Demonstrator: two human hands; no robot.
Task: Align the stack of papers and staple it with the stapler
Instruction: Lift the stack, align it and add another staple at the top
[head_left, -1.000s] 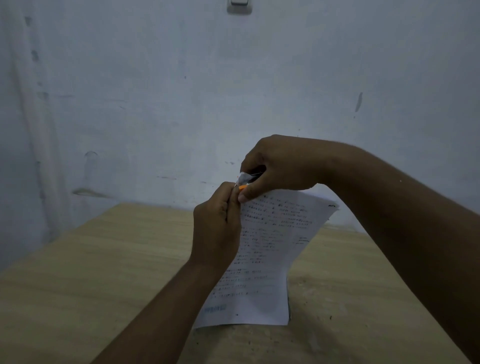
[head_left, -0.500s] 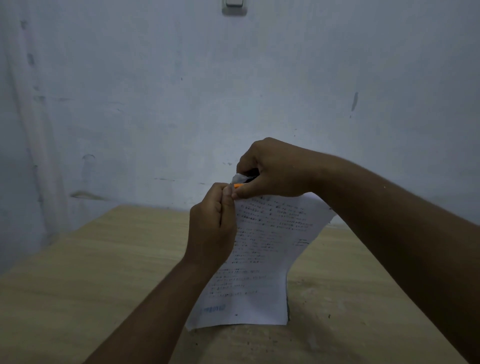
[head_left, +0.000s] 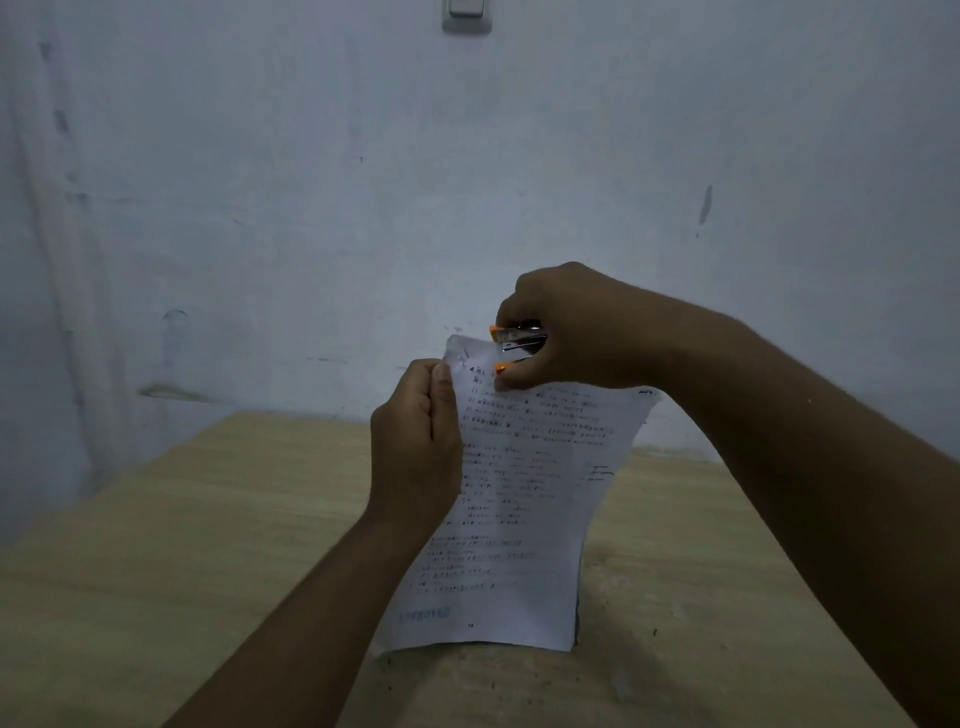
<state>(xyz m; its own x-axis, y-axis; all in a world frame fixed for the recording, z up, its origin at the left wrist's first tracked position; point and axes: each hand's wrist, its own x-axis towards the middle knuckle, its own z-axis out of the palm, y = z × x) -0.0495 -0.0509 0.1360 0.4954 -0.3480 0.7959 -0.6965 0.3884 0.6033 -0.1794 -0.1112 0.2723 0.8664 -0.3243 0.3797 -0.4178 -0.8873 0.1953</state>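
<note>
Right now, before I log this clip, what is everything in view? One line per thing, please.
stack of papers: one, white with dark print, held upright over the table, lower edge at the tabletop
stapler: one, orange and metal, at the papers' top corner
table: one, light wood, below
wall: one, pale and scuffed, behind
switch plate: one, pale, top of the wall
left hand: pinches the papers' left edge
right hand: grips the stapler

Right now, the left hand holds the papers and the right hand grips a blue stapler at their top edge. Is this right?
No: the head view shows the right hand gripping an orange stapler, not blue; the left hand does hold the papers.
</note>
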